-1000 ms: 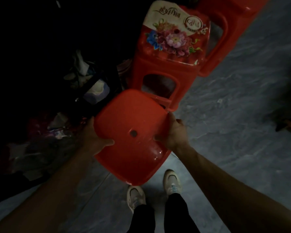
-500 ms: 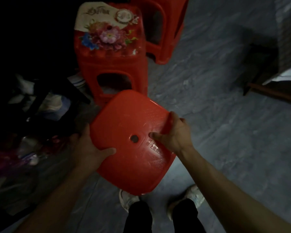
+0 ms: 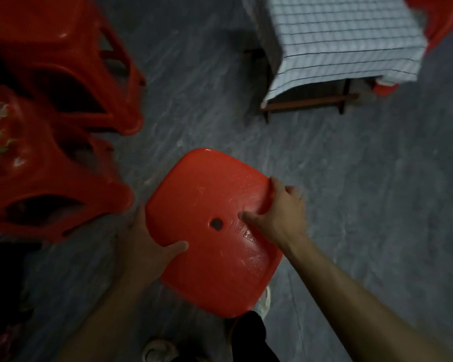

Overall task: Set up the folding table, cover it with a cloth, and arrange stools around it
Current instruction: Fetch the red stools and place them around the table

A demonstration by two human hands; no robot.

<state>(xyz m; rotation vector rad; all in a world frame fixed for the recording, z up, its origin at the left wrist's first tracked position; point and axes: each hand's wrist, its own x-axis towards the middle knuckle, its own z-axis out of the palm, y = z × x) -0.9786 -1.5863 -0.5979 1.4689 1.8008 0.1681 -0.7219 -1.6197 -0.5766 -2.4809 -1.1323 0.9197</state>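
Clearly the stool-arranging step is in hand. Nearest, a pale shoe [image 3: 264, 299] shows on the grey floor [image 3: 377, 205] just under the red stool [image 3: 209, 205], which is held off the floor in front of the body, seat up and turned cornerwise. The left hand [image 3: 147, 246] grips the seat's left edge, thumb lying across the top and fingers hidden underneath. The right hand [image 3: 280, 212] clamps the right edge, thumb pressed on top near the centre hole and fingers curled over the rim. The stool's legs are out of sight below the seat.

Further off to the left stand the spare stools: one with a flower sticker [image 3: 37, 184], and a plain red one [image 3: 58, 53] behind it. Well apart, ahead and to the right, the table [image 3: 309, 103] is up on its legs with the checked cloth [image 3: 338, 35] draped over it, so those steps look done. Another red stool [image 3: 445, 19] shows at its far side.

The next move, as I judge it, calls for carrying this stool to a free side of the table, squaring it to the edge, and setting it down level on all its legs.
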